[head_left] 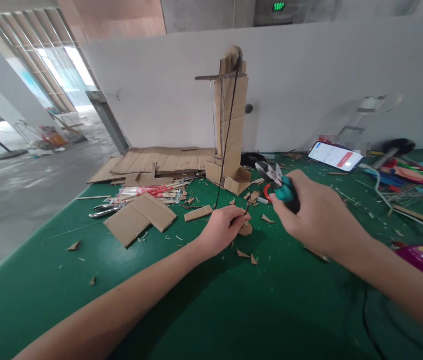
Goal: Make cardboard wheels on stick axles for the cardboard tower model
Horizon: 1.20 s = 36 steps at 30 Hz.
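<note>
My right hand [309, 210] is closed around diagonal cutting pliers [284, 187] with teal and black handles; their jaws stand apart, pointing up and left. Lower and to the left, my left hand [222, 230] pinches a thin dark stick-like piece [247, 209] between thumb and fingers. Under its fingertips shows a rounded cardboard piece [246, 229]. Behind the hands rises a cardboard tower [234, 120] with a rounded top and a side arm. A black cord [228, 132] runs from that top down behind my left hand, where its end is hidden.
Cardboard sheets [166, 161], cut cardboard pieces [132, 220], wrapped red-and-white sticks [151, 192] and a metal tool [106, 210] lie left. Rightward are a lit phone [336, 156], a clutter of coloured strips [414, 175] and a purple object [421, 260]. Scraps litter the green table [196, 310].
</note>
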Motion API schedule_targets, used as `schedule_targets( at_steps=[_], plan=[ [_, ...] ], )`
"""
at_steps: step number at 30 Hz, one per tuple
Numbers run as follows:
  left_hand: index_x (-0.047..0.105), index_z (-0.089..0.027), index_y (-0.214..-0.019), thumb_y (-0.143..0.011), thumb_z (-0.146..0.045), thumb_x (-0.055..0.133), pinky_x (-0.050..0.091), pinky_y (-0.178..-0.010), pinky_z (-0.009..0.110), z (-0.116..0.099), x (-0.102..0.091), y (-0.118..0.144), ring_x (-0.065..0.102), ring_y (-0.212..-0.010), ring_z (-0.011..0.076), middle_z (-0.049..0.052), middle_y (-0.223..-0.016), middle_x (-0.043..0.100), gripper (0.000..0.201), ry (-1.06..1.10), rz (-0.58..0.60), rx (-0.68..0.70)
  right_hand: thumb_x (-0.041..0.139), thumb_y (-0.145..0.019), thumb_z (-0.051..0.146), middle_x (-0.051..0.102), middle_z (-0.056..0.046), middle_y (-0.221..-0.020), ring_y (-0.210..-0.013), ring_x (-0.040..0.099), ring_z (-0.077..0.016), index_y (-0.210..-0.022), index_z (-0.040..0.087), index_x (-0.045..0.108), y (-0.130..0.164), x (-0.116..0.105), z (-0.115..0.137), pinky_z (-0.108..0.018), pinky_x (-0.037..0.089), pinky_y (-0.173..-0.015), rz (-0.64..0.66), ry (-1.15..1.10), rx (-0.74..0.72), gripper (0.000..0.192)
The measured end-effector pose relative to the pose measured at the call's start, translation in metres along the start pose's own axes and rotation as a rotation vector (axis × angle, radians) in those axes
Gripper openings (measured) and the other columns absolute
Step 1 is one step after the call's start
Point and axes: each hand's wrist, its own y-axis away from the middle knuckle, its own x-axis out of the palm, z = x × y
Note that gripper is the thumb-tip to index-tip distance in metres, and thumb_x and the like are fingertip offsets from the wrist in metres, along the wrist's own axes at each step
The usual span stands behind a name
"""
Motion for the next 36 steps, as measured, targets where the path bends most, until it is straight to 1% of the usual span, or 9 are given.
schedule_targets(
  at_steps=[6,11,16,20,22,26,29,31,36],
  plan=[
    [0.052,-0.016,-0.064,-0.091,-0.025,0.043,0.043,-0.067,0.025,-0.001,-0.001,0.000,0.055,-0.071,0.0135,0.002,-0.070,0.058,0.029,-0.002,-0.011,0.018,0.047,-0.081,0.029,0.047,0.000,-0.057,-0.049,0.045,-0.0174,-0.077,0.023,0.034,0.002,0.006,-0.003,-0.029,0.031,-0.048,-0.108,0.036,0.084,0.015],
    [0.053,-0.016,-0.066,-0.091,-0.027,0.044,0.043,-0.065,0.024,-0.001,-0.002,0.001,0.056,-0.070,0.0139,0.002,-0.070,0.059,0.028,-0.018,0.007,-0.012,0.049,-0.073,0.027,0.049,0.000,-0.055,-0.039,0.039,-0.0137,-0.077,0.022,0.042,0.006,0.006,-0.013,-0.026,0.020,-0.041,0.411,0.150,-0.008,0.009],
    [0.056,-0.016,-0.067,-0.090,-0.025,0.046,0.045,-0.070,0.025,0.002,0.000,0.001,0.059,-0.076,0.0149,0.003,-0.074,0.062,0.026,0.014,-0.005,-0.011,0.048,-0.076,0.032,0.036,0.004,-0.050,-0.044,0.039,-0.0143,-0.072,0.023,0.032,-0.004,-0.025,-0.008,-0.026,0.024,-0.046,0.020,0.243,0.089,0.019],
    [0.056,-0.016,-0.067,-0.090,-0.023,0.045,0.044,-0.067,0.024,0.002,0.000,0.001,0.058,-0.073,0.0139,0.003,-0.073,0.062,0.026,0.006,-0.007,-0.007,0.047,-0.078,0.035,0.041,0.002,-0.054,-0.047,0.042,-0.0155,-0.075,0.023,0.034,-0.001,-0.017,-0.002,-0.027,0.027,-0.048,-0.076,0.159,0.113,0.017],
    [0.056,-0.016,-0.066,-0.090,-0.024,0.046,0.044,-0.067,0.024,0.001,0.000,0.001,0.057,-0.072,0.0136,0.002,-0.072,0.061,0.027,-0.001,-0.007,-0.002,0.045,-0.079,0.032,0.047,0.000,-0.057,-0.048,0.044,-0.0159,-0.079,0.021,0.039,0.006,-0.001,-0.004,-0.028,0.028,-0.048,0.009,0.127,0.162,0.012],
    [0.054,-0.016,-0.065,-0.089,-0.024,0.046,0.043,-0.064,0.023,0.000,-0.001,0.001,0.056,-0.070,0.0134,0.002,-0.069,0.058,0.027,-0.016,-0.009,-0.013,0.049,-0.072,0.025,0.052,-0.001,-0.059,-0.043,0.043,-0.0145,-0.079,0.022,0.047,0.012,0.010,-0.013,-0.028,0.023,-0.045,0.435,0.106,0.069,0.008],
    [0.054,-0.016,-0.065,-0.089,-0.023,0.047,0.044,-0.070,0.024,0.000,0.000,0.001,0.058,-0.075,0.0142,0.003,-0.072,0.060,0.027,0.030,-0.002,0.000,0.048,-0.076,0.029,0.046,0.002,-0.052,-0.042,0.040,-0.0136,-0.078,0.023,0.042,0.003,-0.011,-0.014,-0.029,0.027,-0.047,-0.005,0.084,0.316,0.009],
    [0.055,-0.016,-0.065,-0.089,-0.022,0.047,0.044,-0.070,0.025,0.001,0.001,0.001,0.058,-0.076,0.0145,0.003,-0.074,0.062,0.026,0.037,-0.010,-0.001,0.050,-0.076,0.028,0.049,0.000,-0.059,-0.048,0.043,-0.0139,-0.075,0.023,0.040,-0.005,-0.025,-0.013,-0.029,0.030,-0.051,-0.189,0.077,0.297,0.011],
    [0.057,-0.016,-0.068,-0.090,-0.023,0.045,0.045,-0.071,0.026,0.001,0.001,0.000,0.059,-0.076,0.0147,0.004,-0.075,0.062,0.026,0.045,-0.009,-0.015,0.054,-0.074,0.029,0.045,0.002,-0.057,-0.049,0.041,-0.0135,-0.072,0.023,0.035,-0.001,-0.021,-0.009,-0.027,0.028,-0.049,-0.143,0.098,0.173,0.019]
  ],
)
